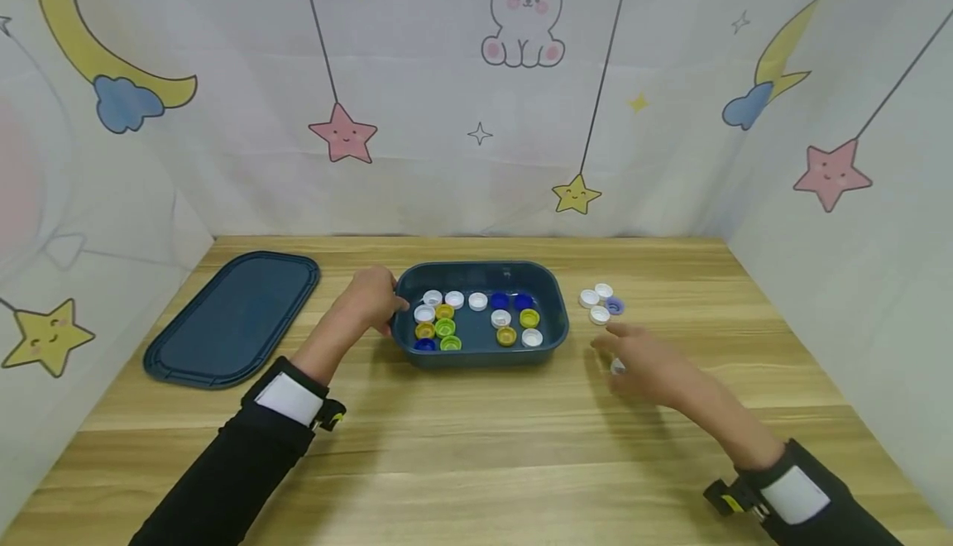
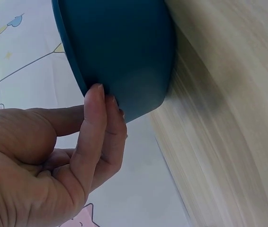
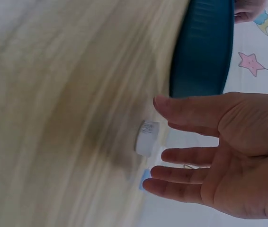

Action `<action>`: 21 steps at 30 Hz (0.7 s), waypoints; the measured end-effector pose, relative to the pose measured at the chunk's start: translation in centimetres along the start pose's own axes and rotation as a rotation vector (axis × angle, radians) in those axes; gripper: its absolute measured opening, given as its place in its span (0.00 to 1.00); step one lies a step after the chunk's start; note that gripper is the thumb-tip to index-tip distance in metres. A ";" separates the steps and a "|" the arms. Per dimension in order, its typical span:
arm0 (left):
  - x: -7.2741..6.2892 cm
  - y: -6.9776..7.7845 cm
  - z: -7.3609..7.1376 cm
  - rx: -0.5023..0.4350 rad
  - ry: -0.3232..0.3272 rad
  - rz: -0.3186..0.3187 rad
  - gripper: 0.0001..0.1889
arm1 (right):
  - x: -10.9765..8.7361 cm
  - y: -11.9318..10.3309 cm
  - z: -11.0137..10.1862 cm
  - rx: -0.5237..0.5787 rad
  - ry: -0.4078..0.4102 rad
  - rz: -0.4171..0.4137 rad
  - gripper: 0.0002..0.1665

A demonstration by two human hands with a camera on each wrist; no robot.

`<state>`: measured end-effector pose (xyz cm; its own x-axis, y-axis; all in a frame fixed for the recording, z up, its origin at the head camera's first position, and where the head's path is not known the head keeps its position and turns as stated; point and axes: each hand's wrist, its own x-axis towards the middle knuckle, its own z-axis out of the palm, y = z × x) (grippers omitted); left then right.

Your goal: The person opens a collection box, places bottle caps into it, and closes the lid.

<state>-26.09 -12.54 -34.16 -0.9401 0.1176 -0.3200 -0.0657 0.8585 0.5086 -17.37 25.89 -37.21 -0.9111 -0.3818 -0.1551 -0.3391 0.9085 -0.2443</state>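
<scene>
A dark blue plastic box (image 1: 476, 358) sits on the table with several bottle caps inside, white, blue, yellow and green. At its left end my left hand (image 1: 370, 298) pinches the rim, thumb on one side and fingers against the outer wall (image 2: 124, 61). To the right of the box, my right hand (image 1: 651, 364) reaches over the table with its fingers spread and holds nothing. A white bottle cap (image 3: 147, 138) lies just off its fingertips, partly hidden by the hand in the head view. Just beyond the hand is a group of white caps (image 1: 588, 299) and a light blue cap (image 1: 614, 306).
A dark blue lid (image 1: 231, 318) lies flat at the left of the wooden table (image 1: 476, 455). Patterned white cloth (image 1: 447, 182) hangs behind the table and along both sides.
</scene>
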 end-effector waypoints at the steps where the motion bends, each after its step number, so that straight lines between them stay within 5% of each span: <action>1: 0.0 0.0 0.0 -0.002 -0.002 -0.002 0.18 | 0.1 0.1 0.3 -0.003 0.003 -0.004 0.29; 8: 0.0 0.0 -0.1 0.006 -0.003 -0.006 0.20 | 0.5 0.4 1.7 0.044 0.109 -0.035 0.18; 12: -0.1 0.0 -0.1 -0.002 -0.005 -0.014 0.20 | 0.8 0.3 1.6 0.077 0.094 0.003 0.16; 17: -0.1 0.0 -0.1 -0.009 -0.009 -0.012 0.20 | 1.0 -0.2 0.6 0.085 0.053 0.033 0.13; 21: -0.2 0.0 -0.1 -0.025 -0.010 -0.018 0.20 | 1.0 -1.0 -1.1 0.040 0.133 -0.028 0.10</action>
<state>-25.97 -12.62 -33.99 -0.9352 0.1078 -0.3373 -0.0907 0.8478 0.5225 -18.23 24.76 -36.07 -0.9252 -0.3789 -0.0201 -0.3579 0.8891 -0.2853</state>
